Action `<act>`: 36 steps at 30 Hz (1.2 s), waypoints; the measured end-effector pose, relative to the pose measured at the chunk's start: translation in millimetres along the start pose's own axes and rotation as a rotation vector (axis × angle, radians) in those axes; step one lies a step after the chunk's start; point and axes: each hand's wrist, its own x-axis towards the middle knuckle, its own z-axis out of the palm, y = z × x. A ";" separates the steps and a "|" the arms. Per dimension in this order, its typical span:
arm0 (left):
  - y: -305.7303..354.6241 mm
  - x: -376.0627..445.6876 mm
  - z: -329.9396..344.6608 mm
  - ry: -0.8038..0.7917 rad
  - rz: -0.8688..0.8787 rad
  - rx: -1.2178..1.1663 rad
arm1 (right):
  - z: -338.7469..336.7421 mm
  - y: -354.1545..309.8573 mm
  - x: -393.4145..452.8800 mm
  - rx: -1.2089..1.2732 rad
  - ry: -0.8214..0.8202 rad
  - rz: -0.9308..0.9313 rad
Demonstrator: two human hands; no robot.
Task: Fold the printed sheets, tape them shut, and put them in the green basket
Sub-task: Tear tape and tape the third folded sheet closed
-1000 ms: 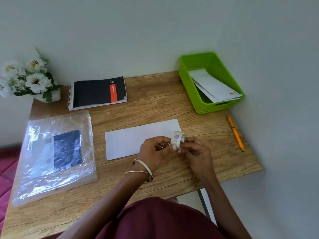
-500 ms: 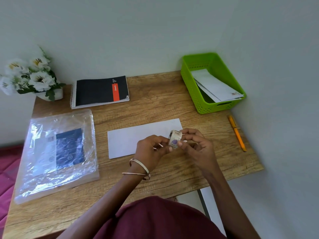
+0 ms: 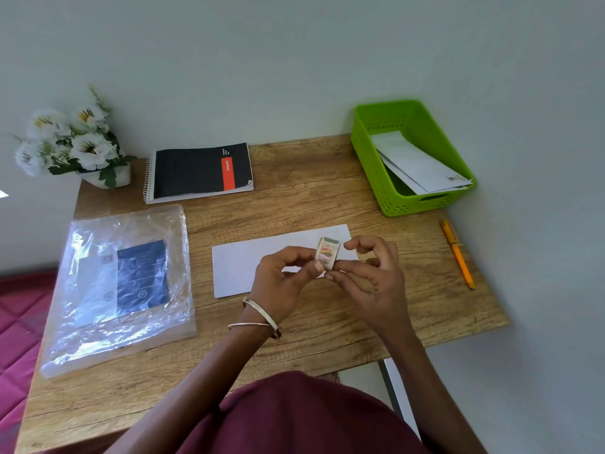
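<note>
While both hands (image 3: 330,273) pinch tape roll (image 3: 327,253) | folded sheet (image 3: 262,263) white, flat, beneath

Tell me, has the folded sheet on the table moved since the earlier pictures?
No. The folded sheet lies at the same spot between the plastic packet and the pencil, at the same angle. Only the camera shifted slightly.

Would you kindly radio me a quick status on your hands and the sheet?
Left hand and right hand both pinching tape roll. Folded sheet flat on desk, untaped. Green basket unobstructed.
</note>
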 end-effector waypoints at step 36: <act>2.9 -0.9 -12.2 -0.033 0.147 -0.002 | -17.5 -17.7 15.0 0.189 -0.019 -0.031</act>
